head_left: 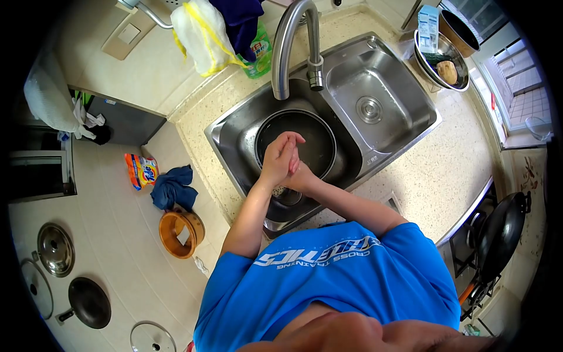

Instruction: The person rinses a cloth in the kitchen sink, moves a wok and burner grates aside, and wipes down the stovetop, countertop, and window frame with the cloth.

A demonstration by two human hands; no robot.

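Note:
My left hand (278, 157) and my right hand (302, 178) are clasped together above the left basin of the steel sink (231, 154). The fingers of my left hand curl over my right hand, whose fingers are partly hidden. No object shows between them. Below them a round dark pan (316, 138) rests in the basin, its near edge covered by my hands. A drain strainer (286, 193) shows partly beneath my wrists. The curved steel faucet (284, 53) arches over the basin from the back, with no water visible from it.
A steel bowl (462, 82) holding a brown root vegetable stands right of the sink. A black wok (501, 237) sits on the stove. Cloths (202, 38) hang behind the sink. Left are a Tide bag (141, 170), a blue cloth (175, 188), a wooden bucket (170, 234) and several lids.

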